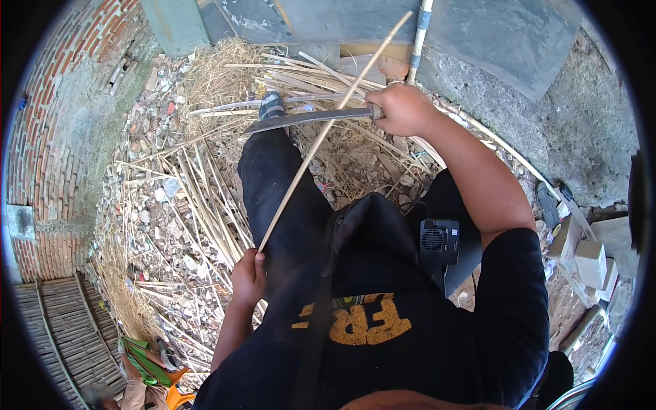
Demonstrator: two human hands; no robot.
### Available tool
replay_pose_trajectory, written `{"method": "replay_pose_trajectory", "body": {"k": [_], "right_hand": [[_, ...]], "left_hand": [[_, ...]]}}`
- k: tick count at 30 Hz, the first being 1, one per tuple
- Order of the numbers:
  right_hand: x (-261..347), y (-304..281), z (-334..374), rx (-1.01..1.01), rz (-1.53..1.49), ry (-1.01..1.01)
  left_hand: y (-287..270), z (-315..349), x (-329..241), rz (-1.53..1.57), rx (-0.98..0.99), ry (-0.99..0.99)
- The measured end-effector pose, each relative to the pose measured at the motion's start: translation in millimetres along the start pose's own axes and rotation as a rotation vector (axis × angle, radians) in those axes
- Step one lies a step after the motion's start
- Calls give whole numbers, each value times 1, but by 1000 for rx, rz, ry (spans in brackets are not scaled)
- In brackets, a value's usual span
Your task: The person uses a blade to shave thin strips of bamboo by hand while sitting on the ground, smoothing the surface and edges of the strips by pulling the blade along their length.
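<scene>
- Wooden strip point(295, 185), long, thin and pale: it slants from near left to far right in front of the person, passing above the left leg point(273, 167), its far end free.
- The left hand point(247, 277) has the strip's near end, thumb and fingers closed in a pinch with no visible gap.
- The right hand point(403, 109) has its fingers wrapped fully around the handle of a machete point(307, 119), whose blade points left and crosses the strip beyond its middle. Whether steel and wood touch cannot be told, nor which way the edge faces.
- For good work with the blade, a low, steady angle along the strip would likely serve best, with light, even pressure; a steep bite could split such a slender piece.
- The pinch should stay firm enough to stop the strip twisting, and the left fingers well clear of the blade's path.
- The blade's tip is over the left leg near the sandal point(271, 106), so strokes are best kept short and turned away from it.
- Loose strips point(205, 198) lie on the rubble-strewn ground point(154, 225) to the left; steady footing matters there.
</scene>
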State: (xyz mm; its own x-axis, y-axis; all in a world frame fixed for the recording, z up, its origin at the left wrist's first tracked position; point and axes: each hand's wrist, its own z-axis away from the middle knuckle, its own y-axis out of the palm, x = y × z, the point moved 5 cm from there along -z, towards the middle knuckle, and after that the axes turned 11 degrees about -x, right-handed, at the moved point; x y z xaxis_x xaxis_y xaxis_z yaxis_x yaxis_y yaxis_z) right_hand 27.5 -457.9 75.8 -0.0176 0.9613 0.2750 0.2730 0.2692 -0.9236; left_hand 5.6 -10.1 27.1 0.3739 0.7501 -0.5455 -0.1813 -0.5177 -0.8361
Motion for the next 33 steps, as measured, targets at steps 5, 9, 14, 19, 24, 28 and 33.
{"method": "replay_pose_trajectory", "body": {"k": [5,9,14,19,24,28,33], "right_hand": [[8,4,1,-18,-44,-38],[-1,10,-3,7,-39,-5],[14,16,-3,11,-18,13],[-5,38,-8,-58,-179,75],[12,37,-11,33,-101,80],[-11,51,-14,132,-44,148],[-52,37,-15,-119,-75,234]], "left_hand": [[9,2,11,41,17,-59],[11,-3,6,5,3,-46],[9,-7,5,26,27,-24],[11,-17,5,43,34,0],[8,-13,5,-27,44,5],[4,-16,1,-125,39,2],[6,-19,7,-117,52,31]]}}
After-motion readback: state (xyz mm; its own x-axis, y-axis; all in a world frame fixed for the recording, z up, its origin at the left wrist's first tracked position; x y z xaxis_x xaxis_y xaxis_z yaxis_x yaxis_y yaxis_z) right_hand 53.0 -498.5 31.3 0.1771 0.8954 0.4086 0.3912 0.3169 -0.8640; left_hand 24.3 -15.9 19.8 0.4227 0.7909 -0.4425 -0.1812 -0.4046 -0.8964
